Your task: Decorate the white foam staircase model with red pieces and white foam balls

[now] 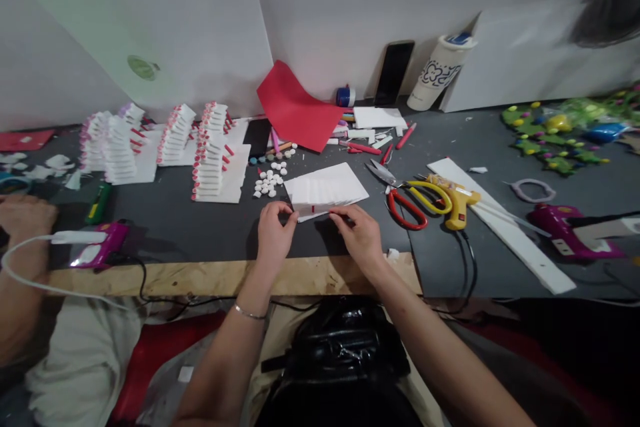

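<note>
Black bag (345,360): bottom middle of the frame, between the person's forearms.
Left hand (273,233): centre, with a silver bracelet (250,312) on the wrist; its grip is closed, thumb and fingertips pinching the near left edge of the white piece (345,180).
Right hand (359,233): just right of centre; its grip is closed too, pinching the near edge further right.
White piece: middle of the frame, over the dark surface (220,233), a small red mark near its front edge.
Yellow glue gun (456,215): right of centre, beside red and yellow tool handles (410,213).
White pellets (270,181): loose group just left of the white piece.
White-and-red assemblies (207,177): standing at centre left.
Red sheet (297,107): upper middle, curled.
Phone (395,73): upper right of centre, leaning upright near a white cup (434,77).
</note>
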Available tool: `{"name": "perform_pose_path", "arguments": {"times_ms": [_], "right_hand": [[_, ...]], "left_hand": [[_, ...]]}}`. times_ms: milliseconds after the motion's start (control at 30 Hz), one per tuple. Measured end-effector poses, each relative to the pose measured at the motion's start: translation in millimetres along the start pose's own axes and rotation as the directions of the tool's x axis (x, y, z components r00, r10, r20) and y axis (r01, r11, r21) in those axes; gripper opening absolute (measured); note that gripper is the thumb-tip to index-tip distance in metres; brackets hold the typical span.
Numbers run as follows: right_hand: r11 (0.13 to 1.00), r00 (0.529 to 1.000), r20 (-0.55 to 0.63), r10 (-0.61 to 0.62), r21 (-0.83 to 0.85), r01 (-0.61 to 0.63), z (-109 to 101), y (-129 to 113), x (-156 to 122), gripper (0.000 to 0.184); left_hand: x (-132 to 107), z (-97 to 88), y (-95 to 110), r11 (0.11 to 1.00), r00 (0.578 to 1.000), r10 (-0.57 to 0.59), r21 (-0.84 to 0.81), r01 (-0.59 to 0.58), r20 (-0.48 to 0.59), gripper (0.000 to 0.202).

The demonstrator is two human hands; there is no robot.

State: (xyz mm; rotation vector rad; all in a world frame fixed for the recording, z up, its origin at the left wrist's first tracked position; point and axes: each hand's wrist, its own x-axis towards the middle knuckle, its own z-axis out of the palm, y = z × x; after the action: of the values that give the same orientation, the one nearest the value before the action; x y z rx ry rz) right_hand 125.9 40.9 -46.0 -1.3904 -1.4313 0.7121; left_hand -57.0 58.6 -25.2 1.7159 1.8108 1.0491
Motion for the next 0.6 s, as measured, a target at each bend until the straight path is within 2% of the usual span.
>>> {"name": "perform_pose_path", "arguments": {"times_ms": [133,333,600], "right_hand": [[0.998,0.999,-0.025,-0.030,-0.064,0.028,3.2,2.6,1.5,0.023],[0.981,0.995,-0.035,-0.092,-0.175,0.085,4.4,6.0,5.3,0.021],[0.975,0.994,-0.065,-0.091,-0.210,0.076,6.9,7.1,5.2,0.019]], "left_hand": [[-6.8,5.7,-1.6,0.994,0.999,0.041,0.098,-0.044,0.030,0.009],[-10.3,14.7,-4.3,0.936,0.978,0.177,0.288,-0.201,0.108,0.014],[-10.5,16.5,-9.0,0.908,0.962,0.240,0.320,-0.270,0.132,0.010]]}}
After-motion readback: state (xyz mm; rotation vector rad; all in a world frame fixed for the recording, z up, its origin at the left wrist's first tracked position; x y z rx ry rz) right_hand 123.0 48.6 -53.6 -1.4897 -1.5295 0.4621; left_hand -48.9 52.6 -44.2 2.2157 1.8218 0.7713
